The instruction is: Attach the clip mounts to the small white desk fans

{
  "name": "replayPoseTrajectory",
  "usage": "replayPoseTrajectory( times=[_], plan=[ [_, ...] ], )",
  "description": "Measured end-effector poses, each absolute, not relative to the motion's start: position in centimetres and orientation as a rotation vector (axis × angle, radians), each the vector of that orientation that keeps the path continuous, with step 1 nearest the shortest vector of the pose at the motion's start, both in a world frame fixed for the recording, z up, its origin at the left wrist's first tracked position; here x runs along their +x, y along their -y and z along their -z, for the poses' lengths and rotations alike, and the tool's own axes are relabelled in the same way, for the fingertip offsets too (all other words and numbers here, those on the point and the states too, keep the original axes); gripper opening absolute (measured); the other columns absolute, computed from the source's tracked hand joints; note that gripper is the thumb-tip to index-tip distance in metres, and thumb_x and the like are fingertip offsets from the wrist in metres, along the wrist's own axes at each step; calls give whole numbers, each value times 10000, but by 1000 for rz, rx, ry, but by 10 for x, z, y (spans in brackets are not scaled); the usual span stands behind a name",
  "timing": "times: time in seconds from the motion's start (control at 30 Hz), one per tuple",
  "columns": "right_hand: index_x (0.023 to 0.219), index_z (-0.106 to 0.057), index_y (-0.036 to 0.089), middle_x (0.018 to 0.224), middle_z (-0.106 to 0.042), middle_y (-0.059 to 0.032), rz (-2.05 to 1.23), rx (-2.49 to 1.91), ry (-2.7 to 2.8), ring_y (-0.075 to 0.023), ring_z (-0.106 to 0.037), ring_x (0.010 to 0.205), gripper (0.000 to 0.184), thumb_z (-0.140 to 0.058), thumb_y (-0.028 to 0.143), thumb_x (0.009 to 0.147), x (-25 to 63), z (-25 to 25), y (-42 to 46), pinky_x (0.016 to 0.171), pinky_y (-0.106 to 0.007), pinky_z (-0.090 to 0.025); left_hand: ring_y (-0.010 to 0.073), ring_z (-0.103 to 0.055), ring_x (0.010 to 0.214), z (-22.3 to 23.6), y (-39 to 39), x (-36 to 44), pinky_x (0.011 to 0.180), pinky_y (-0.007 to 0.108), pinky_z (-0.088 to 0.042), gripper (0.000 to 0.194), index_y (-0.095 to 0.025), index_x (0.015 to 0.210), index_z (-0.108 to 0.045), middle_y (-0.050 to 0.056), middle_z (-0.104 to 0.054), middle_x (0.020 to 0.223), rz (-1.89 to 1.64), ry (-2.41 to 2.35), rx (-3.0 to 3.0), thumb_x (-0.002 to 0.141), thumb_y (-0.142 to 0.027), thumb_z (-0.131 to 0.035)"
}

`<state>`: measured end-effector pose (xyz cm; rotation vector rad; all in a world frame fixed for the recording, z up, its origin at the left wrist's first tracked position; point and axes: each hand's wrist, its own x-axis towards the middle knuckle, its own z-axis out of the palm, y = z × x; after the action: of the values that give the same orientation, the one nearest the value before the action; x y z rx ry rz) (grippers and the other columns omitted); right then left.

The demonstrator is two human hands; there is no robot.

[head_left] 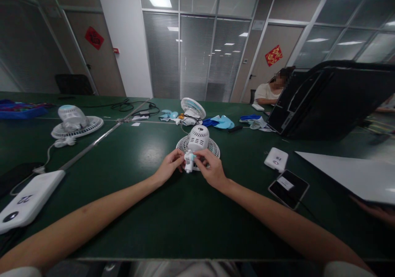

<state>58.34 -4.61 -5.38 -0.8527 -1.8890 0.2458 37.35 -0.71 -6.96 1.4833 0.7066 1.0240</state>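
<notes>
A small white fan (198, 139) lies face down on the green table, its round grille flat and its motor housing on top. Just in front of the housing is a white bracket with a light-blue knob (189, 161). My left hand (170, 164) pinches the bracket's left side, thumb and fingers together. On the right side, my right hand (211, 166) has its thumb and fingertips closed on the light-blue knob. Whether the bracket is joined to the fan is hard to see, and some fingertips are hidden.
Another fan (193, 109) stands behind, near light-blue fan blades (224, 122). A third fan (74, 120) lies at left, beyond a white power bank (31, 201). At right are a smaller power bank (276, 159), a phone (288, 188) and a big black case (333, 100). A person (270, 91) sits across.
</notes>
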Motion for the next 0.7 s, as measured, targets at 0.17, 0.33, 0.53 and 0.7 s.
replayPoseTrajectory(
  times=[0.17,0.33,0.53,0.7],
  plan=[
    [1225,-615,236,1033,-632,-73,-244,-838,1926,-198,-627,871,267,-538,194,972,584,50,50,653,-300,-551,150,-606,689,71,6,373,590,253,-495,301,-176,960,-562,14,-625,817,-1031,-707,1485,905,-452,-666],
    [1233,-619,238,1039,-628,-71,-256,-837,1930,-198,-624,876,290,-539,167,963,584,51,50,654,-299,-546,147,-598,672,71,6,374,582,251,-491,316,-175,950,-563,6,-617,796,-1042,-704,1480,896,-466,-674],
    [1244,-633,236,1027,-639,-68,-244,-823,1917,-196,-626,869,301,-559,161,962,584,56,46,661,-304,-542,145,-606,667,75,3,373,577,245,-491,299,-172,961,-543,4,-614,797,-1037,-691,1470,917,-447,-652],
    [1267,-637,247,1021,-656,-68,-246,-822,1909,-197,-631,857,305,-569,184,977,584,57,45,660,-311,-555,148,-608,684,77,2,372,576,241,-493,272,-174,969,-536,5,-611,810,-1039,-693,1465,931,-423,-638]
  ],
)
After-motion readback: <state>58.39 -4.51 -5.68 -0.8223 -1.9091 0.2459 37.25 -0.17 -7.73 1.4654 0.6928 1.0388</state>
